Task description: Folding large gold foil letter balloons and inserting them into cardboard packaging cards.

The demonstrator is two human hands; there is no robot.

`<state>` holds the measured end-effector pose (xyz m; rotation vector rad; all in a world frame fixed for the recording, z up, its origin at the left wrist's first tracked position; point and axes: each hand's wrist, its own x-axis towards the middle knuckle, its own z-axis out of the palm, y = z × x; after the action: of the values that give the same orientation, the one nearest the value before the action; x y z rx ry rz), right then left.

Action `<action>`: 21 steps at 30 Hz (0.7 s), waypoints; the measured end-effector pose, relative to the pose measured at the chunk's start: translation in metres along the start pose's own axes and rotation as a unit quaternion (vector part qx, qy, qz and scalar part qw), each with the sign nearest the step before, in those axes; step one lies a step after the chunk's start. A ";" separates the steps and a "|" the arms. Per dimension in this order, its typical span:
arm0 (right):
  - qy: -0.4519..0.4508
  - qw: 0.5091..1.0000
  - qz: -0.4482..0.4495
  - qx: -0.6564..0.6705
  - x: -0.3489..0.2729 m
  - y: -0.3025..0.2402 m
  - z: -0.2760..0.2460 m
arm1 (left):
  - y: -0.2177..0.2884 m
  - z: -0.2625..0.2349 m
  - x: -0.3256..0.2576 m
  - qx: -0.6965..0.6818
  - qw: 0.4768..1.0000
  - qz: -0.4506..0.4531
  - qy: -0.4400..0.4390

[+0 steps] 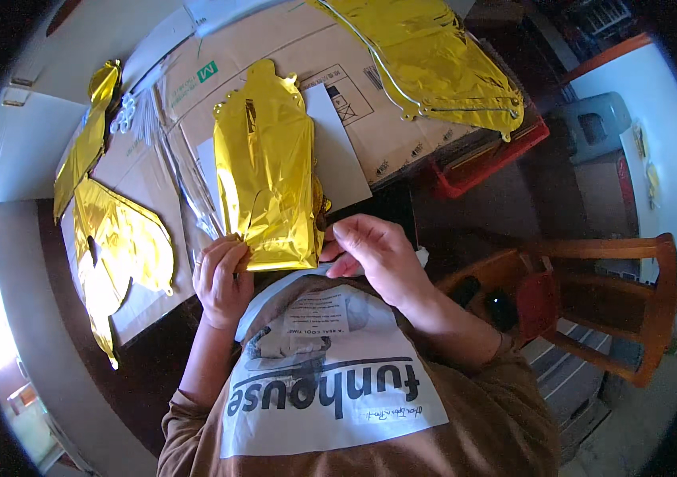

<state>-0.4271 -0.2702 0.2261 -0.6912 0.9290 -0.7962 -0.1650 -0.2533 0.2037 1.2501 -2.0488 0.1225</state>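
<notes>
A flat, folded gold foil balloon (267,175) lies in front of me on the cardboard, its near end reaching my shirt. My left hand (221,278) is closed on its near left corner, fingers over the foil and the thumb partly hidden. Close beside the near right corner is my right hand (374,254), its fingers bent but apart, with nothing visible in them. Beneath the balloon a white sheet (342,155) sticks out on the right. Some darker gold foil shows along the balloon's right edge.
Another flat gold foil balloon (120,230) lies at the left, and more gold foil (442,67) covers the far right of the cardboard (183,119). Clear thin strips and white rings (123,114) lie far left. A red edge (497,159) and a wooden chair (609,246) stand right.
</notes>
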 end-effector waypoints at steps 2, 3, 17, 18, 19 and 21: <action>0.016 1.000 0.004 -0.015 0.001 -0.001 -0.003 | 0.001 -0.001 0.000 -0.001 1.000 -0.001 -0.004; 0.023 0.999 0.007 -0.022 0.002 -0.001 -0.004 | 0.000 0.000 0.000 0.000 1.000 0.000 -0.003; 0.043 0.983 -0.071 -0.166 -0.021 -0.013 0.008 | 0.005 0.002 0.000 0.024 0.999 0.029 -0.003; 0.042 0.982 -0.082 -0.162 -0.020 -0.007 0.009 | 0.007 0.002 0.000 0.027 0.999 0.027 -0.004; 0.042 0.982 -0.093 -0.159 -0.019 -0.002 0.009 | 0.008 0.001 0.000 0.030 0.999 0.024 -0.005; 0.055 0.983 -0.095 -0.148 -0.015 0.005 0.009 | 0.011 0.001 0.001 0.034 0.999 0.018 -0.004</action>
<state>-0.4226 -0.2537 0.2321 -1.0157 1.1053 -0.8805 -0.1746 -0.2484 0.2070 1.2569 -2.0897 0.2056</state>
